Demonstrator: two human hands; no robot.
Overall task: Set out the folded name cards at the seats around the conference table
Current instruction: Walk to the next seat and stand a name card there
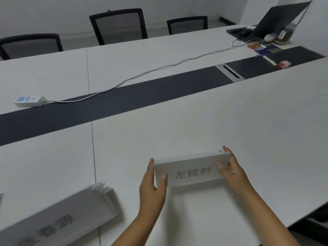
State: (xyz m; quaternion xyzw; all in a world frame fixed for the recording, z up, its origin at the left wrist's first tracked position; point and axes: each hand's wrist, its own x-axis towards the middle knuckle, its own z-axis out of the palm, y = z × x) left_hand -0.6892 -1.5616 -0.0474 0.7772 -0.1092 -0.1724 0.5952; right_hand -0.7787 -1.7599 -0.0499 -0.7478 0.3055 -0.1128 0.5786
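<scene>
A folded name card (pixel 190 170) stands tent-wise on the near white half of the conference table (pixel 230 121), its printed face with three dark characters turned toward the person. Both hands hold it by its ends — the left hand (pixel 153 183) has its fingers along the left edge and its thumb pressed on the front face, while the right hand (pixel 231 172) grips the right end, fingers curled over the top fold and thumb on the front. To the left, close to the near edge, lies a stack of folded name cards (pixel 62 217), flattened and fanned slightly, well apart from the held card. A dark strip (pixel 115 102) runs down the middle of the table; a white power strip (pixel 29 100) sits just beyond it, its cable (pixel 159 68) trailing off toward an open laptop (pixel 269 22) at the far right. Three black mesh chairs (pixel 119 25) stand along the far side.
</scene>
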